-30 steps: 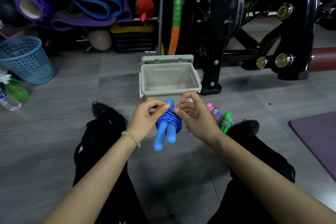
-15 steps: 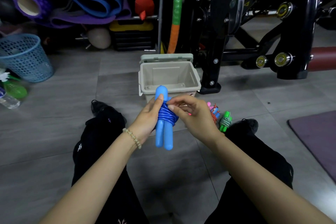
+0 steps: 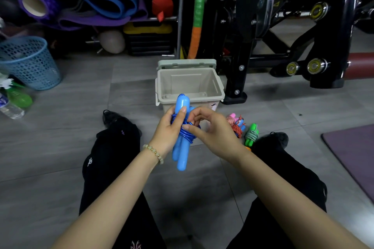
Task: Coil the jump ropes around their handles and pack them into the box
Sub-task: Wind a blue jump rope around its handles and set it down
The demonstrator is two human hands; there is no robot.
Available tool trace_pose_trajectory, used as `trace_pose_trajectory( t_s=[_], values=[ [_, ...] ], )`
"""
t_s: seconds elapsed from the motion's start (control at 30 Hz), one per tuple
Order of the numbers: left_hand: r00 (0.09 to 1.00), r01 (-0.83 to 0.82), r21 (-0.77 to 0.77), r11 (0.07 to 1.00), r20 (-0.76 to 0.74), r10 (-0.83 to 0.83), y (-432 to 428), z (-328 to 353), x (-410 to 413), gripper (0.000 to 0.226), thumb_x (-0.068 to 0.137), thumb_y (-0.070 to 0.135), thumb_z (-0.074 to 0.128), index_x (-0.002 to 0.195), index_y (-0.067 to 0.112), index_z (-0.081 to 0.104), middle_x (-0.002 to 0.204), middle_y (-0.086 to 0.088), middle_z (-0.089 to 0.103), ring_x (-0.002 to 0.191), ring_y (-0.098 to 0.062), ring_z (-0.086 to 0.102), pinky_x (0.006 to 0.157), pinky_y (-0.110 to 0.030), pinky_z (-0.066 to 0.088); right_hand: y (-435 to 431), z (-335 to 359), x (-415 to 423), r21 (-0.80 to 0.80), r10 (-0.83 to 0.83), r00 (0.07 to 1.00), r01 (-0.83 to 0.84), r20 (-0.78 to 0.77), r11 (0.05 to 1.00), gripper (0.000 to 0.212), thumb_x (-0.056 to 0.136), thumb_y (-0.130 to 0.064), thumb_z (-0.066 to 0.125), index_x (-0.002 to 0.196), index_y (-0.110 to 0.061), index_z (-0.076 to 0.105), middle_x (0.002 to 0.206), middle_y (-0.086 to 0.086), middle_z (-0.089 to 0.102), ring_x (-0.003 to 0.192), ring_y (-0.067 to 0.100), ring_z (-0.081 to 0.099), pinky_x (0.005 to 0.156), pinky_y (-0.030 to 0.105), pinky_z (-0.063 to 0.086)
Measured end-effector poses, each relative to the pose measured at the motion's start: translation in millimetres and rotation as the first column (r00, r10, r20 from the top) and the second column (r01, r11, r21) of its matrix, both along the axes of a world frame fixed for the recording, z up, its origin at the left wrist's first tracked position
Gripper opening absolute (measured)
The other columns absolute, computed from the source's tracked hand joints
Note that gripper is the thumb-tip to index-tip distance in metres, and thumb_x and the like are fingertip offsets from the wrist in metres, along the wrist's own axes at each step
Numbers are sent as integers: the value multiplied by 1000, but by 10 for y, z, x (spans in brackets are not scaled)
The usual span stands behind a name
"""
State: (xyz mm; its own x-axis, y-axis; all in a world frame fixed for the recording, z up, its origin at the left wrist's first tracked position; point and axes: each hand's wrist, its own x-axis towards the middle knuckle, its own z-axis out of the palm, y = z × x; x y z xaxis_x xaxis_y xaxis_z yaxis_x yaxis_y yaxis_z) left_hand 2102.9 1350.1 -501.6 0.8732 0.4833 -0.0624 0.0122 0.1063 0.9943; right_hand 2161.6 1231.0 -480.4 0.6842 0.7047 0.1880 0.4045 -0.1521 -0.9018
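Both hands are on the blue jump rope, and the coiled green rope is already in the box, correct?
Not quite: the head view shows the green rope lying on the floor right of the box, not in it. The rest holds: the left hand and right hand are both on the blue jump rope.

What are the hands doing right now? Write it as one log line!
left hand grips blue jump rope handles | right hand pinches its cord | box open, no ropes inside | orange rope, green rope coiled on floor
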Motion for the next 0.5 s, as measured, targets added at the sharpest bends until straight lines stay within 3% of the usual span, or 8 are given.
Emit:
trace_pose_trajectory(
  t_s=[0.07,0.13,0.27,0.4,0.5],
  values=[
    [999,-51,-17,999,-15,51,-16,-28,19,17,98,25,45,105,15,57,88,-1,63,73,-5,63,72,-24,54,15,-5,2,-96,-20,984,37,175,995,11,81,-11,72,87,-12,62,74,-9,57,74,9,55,73,18,45],
    [996,-90,-28,996,-17,89,-15,-31,34,15,98,25,45,103,16,56,84,0,61,66,1,62,64,-19,54,39,-20,-24,-101,-78,967,105,241,989,10,81,-12,72,87,-11,64,73,-11,57,77,9,55,71,14,44],
    [994,-110,-82,991,12,111,-9,21,52,19,98,24,45,109,11,53,84,-1,60,62,4,62,55,-15,51,88,-91,-123,43,-243,949,239,200,970,9,80,-10,73,89,-11,70,81,-4,66,75,9,58,76,27,52],
    [992,-112,-48,993,53,114,17,25,53,17,97,21,47,110,11,52,85,-2,61,66,-3,63,59,-21,53,77,-126,-180,113,-299,902,277,311,954,10,81,-10,72,90,-10,72,89,-3,64,79,8,60,77,23,52],
    [993,-111,-46,993,44,113,18,-2,46,16,97,23,48,109,14,52,86,-3,60,66,-5,62,57,-22,53,72,-110,-211,83,-317,911,306,264,948,9,82,-14,71,90,-9,71,88,-3,62,78,10,61,75,26,54]
  ],
)
